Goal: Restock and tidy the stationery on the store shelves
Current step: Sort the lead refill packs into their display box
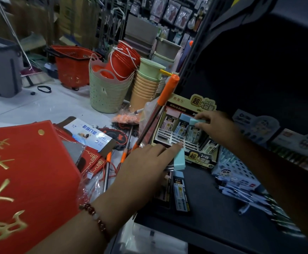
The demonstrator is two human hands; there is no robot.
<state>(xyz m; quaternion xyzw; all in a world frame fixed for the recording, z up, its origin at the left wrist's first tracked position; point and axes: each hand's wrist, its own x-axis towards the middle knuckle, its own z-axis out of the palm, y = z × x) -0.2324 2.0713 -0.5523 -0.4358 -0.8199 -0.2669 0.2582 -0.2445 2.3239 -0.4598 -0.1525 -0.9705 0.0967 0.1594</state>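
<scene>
While right hand (216, 125) pinches teal case (197, 122) — display box (199, 158) beneath

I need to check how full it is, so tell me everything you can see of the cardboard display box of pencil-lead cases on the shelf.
The display box is printed cardboard, cream and black with gold Chinese lettering on its tall back card and low front lip. It stands upright at the left end of the dark shelf. Inside, white tiered dividers hold slim cases; the back row is filled and front slots look empty. The right hand pinches a mint-capped case in the back row.
</scene>
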